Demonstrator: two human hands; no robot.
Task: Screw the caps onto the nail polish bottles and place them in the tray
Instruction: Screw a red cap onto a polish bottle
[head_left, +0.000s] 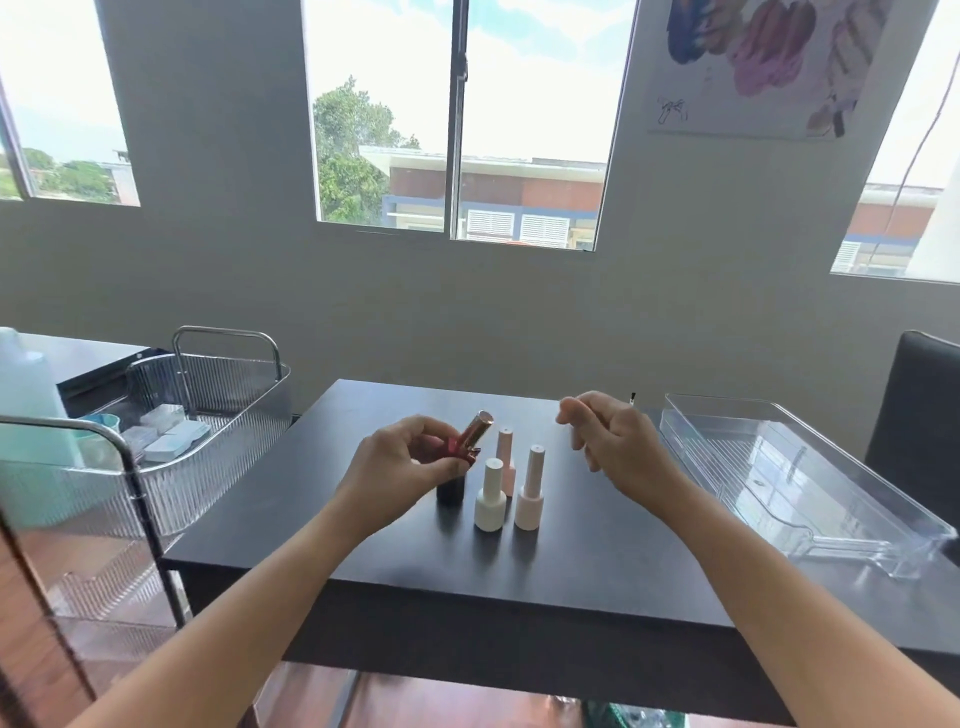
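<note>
Dark bottle (450, 491) half behind the left hand (397, 467); tiny brush tip (632, 399) behind the right hand (618, 441).

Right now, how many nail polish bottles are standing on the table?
4. White bottle front left, pale pink bottle front right, pink bottle behind them, dark bottle partly hidden under the left hand. A fifth, red one is held, not standing.

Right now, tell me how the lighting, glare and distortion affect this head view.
Head view: the windows are blown out, leaving the wall dim by contrast; the wide-angle lens bows window frames and the dark table edge; glare streaks the clear tray; the bottles cast soft reflections; the left hand looks slightly soft.
</note>
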